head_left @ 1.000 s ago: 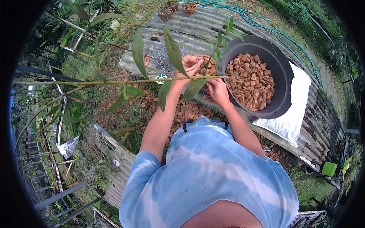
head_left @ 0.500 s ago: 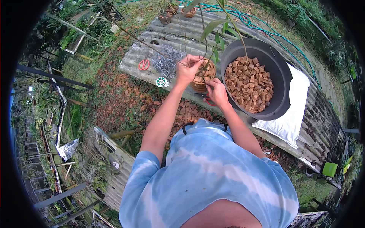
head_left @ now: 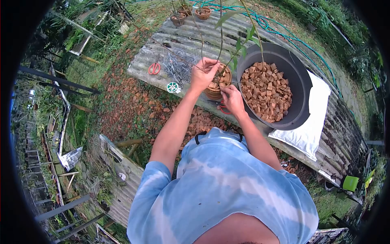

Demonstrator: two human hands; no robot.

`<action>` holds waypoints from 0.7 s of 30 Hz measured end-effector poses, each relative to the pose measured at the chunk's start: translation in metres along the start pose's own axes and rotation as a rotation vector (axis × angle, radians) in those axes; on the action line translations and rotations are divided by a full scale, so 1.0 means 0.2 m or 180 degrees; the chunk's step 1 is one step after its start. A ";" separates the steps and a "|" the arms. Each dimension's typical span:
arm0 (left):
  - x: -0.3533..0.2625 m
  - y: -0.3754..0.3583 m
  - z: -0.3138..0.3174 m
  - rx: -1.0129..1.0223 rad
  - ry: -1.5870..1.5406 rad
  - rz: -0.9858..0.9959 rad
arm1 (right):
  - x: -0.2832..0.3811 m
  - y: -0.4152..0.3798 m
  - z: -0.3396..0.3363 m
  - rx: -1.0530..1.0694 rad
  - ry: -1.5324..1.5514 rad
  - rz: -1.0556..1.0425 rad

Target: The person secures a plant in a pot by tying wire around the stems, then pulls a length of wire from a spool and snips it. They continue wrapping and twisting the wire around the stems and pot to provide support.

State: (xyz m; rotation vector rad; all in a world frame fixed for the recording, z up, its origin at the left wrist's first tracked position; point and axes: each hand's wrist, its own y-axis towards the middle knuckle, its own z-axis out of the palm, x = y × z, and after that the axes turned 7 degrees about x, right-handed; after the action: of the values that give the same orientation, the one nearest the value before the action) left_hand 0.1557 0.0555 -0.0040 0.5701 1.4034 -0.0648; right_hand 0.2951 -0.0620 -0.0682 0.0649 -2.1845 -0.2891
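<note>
A clay pot filled with brown chunks stands at the table's near edge, with a tall leafy plant rising from it. At the pot's left side, my left hand is closed, thumb and forefinger pinching a thin plant stem. My right hand is at the pot's near right rim, fingertips pressed together low by the stems; what they grip is too small to make out. Red-handled scissors, a heap of grey wire pieces and a green-and-white tie spool lie left of my left hand.
On the right, a large dark tub holds many brown husk-like chunks. Under its edge lies a white sack. Small potted plants stand at the far end of the corrugated tabletop. A green hose runs behind.
The plant's stems and leaves have shifted slightly, with the leaves swinging a little to the right. Both hands stay almost in place at the pot.
</note>
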 end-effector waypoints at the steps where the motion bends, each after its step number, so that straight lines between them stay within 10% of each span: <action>1: -0.01 0.01 0.00 -0.0020 -0.0058 -0.0013 | 0.00 0.00 0.00 0.0003 -0.0006 0.0008; 21: 0.17 0.12 -0.07 0.1287 0.0375 -0.0993 | -0.02 -0.01 0.01 -0.0040 0.0024 -0.0032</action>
State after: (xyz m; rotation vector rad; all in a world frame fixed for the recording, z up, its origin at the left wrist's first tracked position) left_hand 0.1578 0.0919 -0.0277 0.6896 1.5964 -0.5834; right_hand 0.2950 -0.0621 -0.0735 0.0699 -2.1754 -0.3076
